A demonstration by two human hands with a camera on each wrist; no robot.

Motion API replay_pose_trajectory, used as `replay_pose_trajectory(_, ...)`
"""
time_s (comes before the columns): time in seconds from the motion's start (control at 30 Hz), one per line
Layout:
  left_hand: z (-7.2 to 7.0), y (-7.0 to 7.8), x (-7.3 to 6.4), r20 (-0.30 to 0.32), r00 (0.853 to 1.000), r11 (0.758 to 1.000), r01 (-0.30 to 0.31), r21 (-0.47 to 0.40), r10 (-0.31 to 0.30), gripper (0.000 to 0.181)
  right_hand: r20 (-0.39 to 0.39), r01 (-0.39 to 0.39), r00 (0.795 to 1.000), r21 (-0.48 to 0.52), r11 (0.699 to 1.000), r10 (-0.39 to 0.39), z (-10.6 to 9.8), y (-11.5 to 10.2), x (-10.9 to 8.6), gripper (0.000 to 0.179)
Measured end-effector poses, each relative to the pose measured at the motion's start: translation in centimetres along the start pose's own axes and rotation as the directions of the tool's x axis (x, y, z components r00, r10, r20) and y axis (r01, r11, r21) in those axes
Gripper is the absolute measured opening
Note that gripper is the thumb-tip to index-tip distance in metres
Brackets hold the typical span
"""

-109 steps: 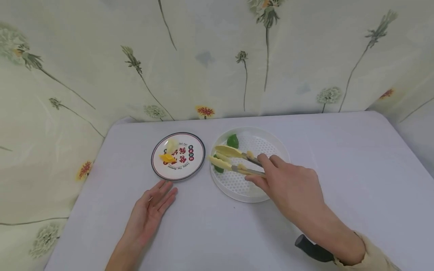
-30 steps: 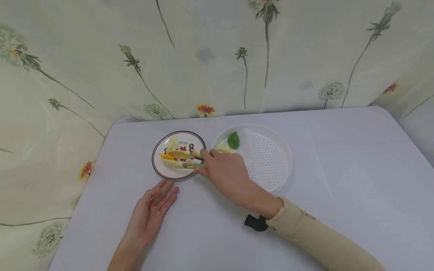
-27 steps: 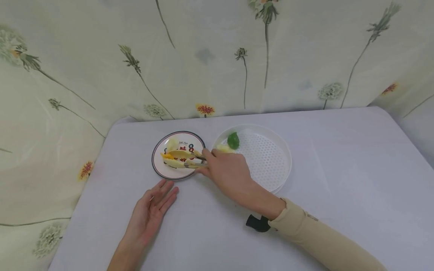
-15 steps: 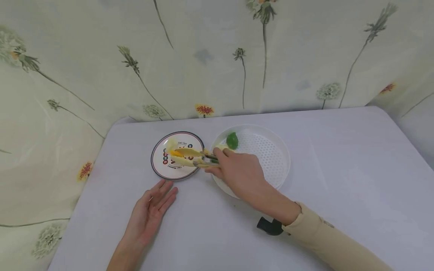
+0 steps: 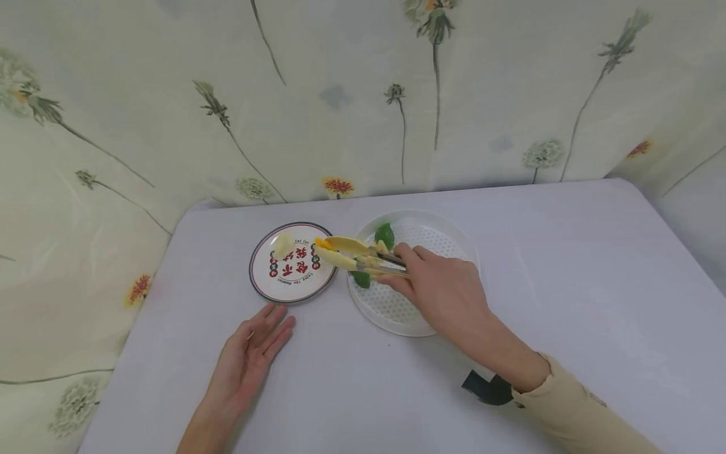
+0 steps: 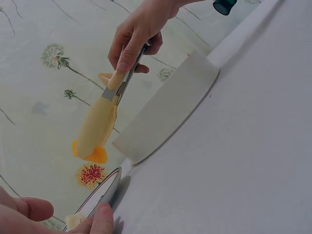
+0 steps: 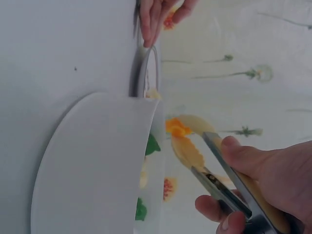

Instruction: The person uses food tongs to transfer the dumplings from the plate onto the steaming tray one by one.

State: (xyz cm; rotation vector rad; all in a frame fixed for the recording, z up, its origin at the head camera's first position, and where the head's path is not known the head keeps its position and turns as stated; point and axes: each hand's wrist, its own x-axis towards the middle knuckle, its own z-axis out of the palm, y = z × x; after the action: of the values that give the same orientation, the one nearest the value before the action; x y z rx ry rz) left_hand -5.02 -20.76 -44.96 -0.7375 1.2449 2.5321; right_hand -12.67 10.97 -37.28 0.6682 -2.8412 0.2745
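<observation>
My right hand (image 5: 442, 284) grips a pair of tongs (image 5: 346, 244) with cream-coloured tips. Pinched between those tips is a small orange-yellow piece (image 7: 178, 126), kind unclear, held above the gap between the plate and the white tray. My left hand (image 5: 249, 359) lies palm up with relaxed fingers, its fingertips at the near rim of the round plate (image 5: 286, 292). On the plate, which bears red printed characters, sits a pale yellow piece (image 5: 283, 246). The round white tray (image 5: 391, 323) has a perforated bottom and holds two green pieces (image 5: 384, 236), partly behind the tongs.
A white cloth (image 5: 351, 391) covers the table. Behind it hangs a curtain with dandelion prints (image 5: 334, 126). A black device (image 5: 488, 386) sits at my right wrist. The tray's wall (image 6: 170, 107) stands higher than the plate's rim.
My right hand carried the tongs from the tray to the plate, took the orange-yellow piece, and has lifted it rightward toward the tray. My left hand stays in place.
</observation>
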Motion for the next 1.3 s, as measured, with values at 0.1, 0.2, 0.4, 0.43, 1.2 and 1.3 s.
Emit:
replay_pose_trajectory(0.1, -0.1, 0.0, 0.0, 0.003, 1.000, 1.000, 0.002, -0.013, -0.002, 0.054, -0.025, -0.001, 1.000, -0.020, 1.000, 0.000, -0.4, 1.1, -0.5, 0.046)
replay_pose_trajectory(0.2, -0.1, 0.1, -0.1, 0.006, 1.000, 1.000, 0.001, -0.017, -0.001, 0.054, -0.049, -0.007, 0.999, -0.023, 1.000, 0.006, -0.7, 2.1, -1.1, 0.046)
replay_pose_trajectory(0.4, -0.2, 0.2, -0.2, 0.016, 1.000, 1.000, 0.005, 0.000, -0.005, 0.054, -0.108, -0.024, 0.994, -0.026, 0.999, 0.021, -1.3, 3.6, -2.4, 0.045)
replay_pose_trajectory(0.43, -0.2, 0.2, -0.2, 0.017, 1.000, 1.000, 0.004, 0.002, -0.004, 0.054, -0.113, -0.030, 0.993, -0.030, 0.999, 0.027, -1.4, 3.8, -2.5, 0.045)
replay_pose_trajectory(1.2, -0.2, 0.1, -0.2, 0.017, 1.000, 1.000, 0.001, 0.003, -0.001, 0.054, -0.072, -0.092, 0.993, -0.032, 0.995, 0.089, -1.6, 5.5, -3.8, 0.047)
replay_pose_trajectory(1.3, -0.1, 0.0, -0.2, 0.015, 1.000, 1.000, 0.001, 0.006, -0.001, 0.054, -0.042, -0.081, 0.996, -0.027, 0.996, 0.080, -1.5, 4.9, -3.2, 0.049)
